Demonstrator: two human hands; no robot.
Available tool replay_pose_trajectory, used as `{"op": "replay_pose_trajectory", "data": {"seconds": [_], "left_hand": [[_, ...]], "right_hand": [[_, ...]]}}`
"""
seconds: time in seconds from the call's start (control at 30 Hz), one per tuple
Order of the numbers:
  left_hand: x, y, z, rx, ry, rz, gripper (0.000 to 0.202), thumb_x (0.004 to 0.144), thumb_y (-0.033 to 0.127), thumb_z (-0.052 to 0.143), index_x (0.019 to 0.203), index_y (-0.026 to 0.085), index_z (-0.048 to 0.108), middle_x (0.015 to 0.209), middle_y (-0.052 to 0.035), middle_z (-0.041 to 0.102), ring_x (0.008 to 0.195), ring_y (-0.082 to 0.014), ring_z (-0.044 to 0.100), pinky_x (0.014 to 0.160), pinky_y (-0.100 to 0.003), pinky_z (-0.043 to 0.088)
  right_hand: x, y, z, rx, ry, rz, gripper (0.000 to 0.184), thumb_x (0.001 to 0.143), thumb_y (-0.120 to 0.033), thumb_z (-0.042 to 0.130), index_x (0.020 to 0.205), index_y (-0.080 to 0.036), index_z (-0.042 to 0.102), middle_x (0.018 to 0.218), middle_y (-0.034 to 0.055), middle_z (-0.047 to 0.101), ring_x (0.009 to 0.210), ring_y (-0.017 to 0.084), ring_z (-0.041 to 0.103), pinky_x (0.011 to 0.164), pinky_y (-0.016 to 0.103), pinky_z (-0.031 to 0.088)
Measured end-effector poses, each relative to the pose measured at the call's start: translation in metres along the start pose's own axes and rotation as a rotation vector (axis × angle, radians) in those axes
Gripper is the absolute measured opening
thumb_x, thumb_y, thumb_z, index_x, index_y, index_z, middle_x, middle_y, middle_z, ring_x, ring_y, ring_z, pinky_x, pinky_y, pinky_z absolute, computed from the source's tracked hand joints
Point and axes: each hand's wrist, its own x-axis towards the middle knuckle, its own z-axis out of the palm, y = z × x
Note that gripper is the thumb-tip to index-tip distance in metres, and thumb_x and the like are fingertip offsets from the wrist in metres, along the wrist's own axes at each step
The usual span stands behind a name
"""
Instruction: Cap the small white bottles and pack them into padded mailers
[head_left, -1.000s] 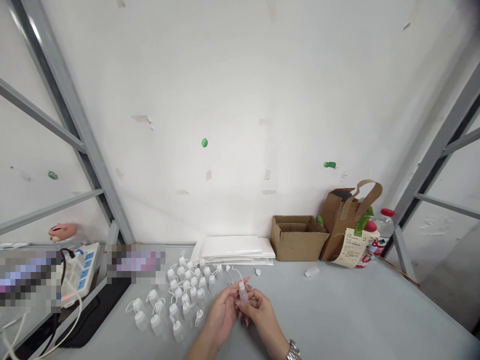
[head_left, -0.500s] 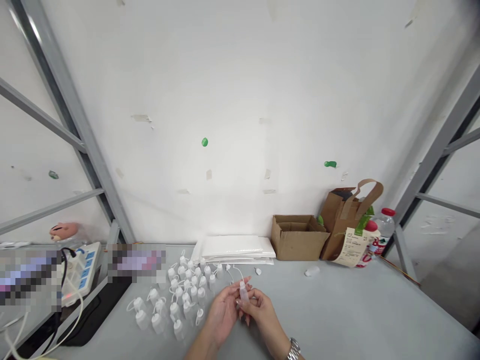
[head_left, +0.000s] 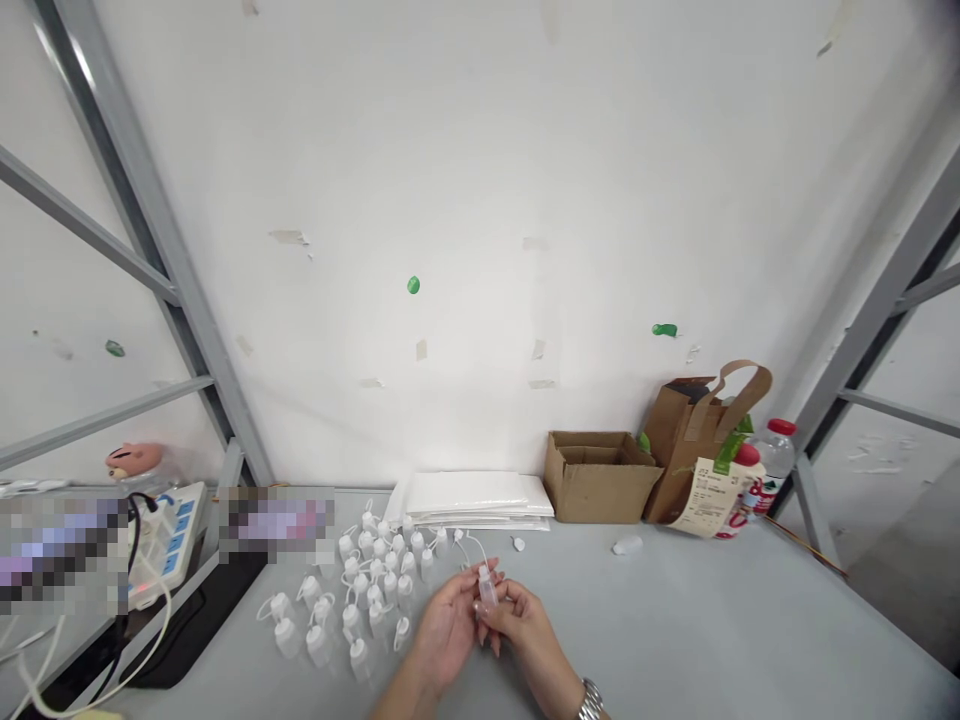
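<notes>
A small translucent squeeze bottle [head_left: 488, 590] with a white nozzle stands nearly upright between my hands, a thin white cap strap looping up from its neck. My right hand [head_left: 521, 618] pinches its lower body between thumb and fingers. My left hand [head_left: 444, 622] lies palm up beside it, fingers stretched behind the bottle; whether they press on it is hard to tell. Left of my hands stand several similar small bottles [head_left: 359, 658] with white caps and looped straps. Beyond the hands a loose white cap [head_left: 518, 544] rests on the table.
A stack of white packets [head_left: 472, 495] lies against the wall beside an open cardboard box [head_left: 600, 492]. A brown paper bag [head_left: 675, 440] and a red-capped bottle [head_left: 776, 455] stand at right. A small clear piece [head_left: 628, 545] lies before the box. A power strip [head_left: 176, 545] and cables are left.
The whole view has shifted slightly. Both hands keep nearly the same pose around the small bottle, which has barely moved.
</notes>
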Motion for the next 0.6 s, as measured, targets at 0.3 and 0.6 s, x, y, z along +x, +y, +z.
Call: {"op": "replay_pose_trajectory", "data": {"seconds": [0.3, 0.6], "left_hand": [[0.001, 0.000, 0.000, -0.012, 0.037, 0.010, 0.026, 0.081, 0.013, 0.040, 0.087, 0.009, 0.065, 0.079, -0.0086, 0.069, 0.082, -0.0173, 0.064, 0.071, -0.025, 0.045], [-0.006, 0.002, 0.007, 0.010, 0.124, -0.012, 0.018, 0.077, 0.011, 0.049, 0.086, 0.010, 0.066, 0.079, -0.0090, 0.069, 0.077, -0.0170, 0.064, 0.069, -0.025, 0.048]], "right_hand": [[-0.006, -0.011, 0.002, 0.101, -0.103, 0.023, 0.032, 0.063, -0.039, 0.073, 0.061, -0.015, 0.052, 0.048, -0.0019, 0.058, 0.037, 0.005, 0.041, 0.041, 0.020, 0.024], [-0.011, -0.017, 0.005, 0.233, -0.204, 0.062, 0.023, 0.067, -0.031, 0.071, 0.069, -0.012, 0.059, 0.052, 0.0017, 0.060, 0.040, 0.006, 0.043, 0.042, 0.020, 0.024]]}}
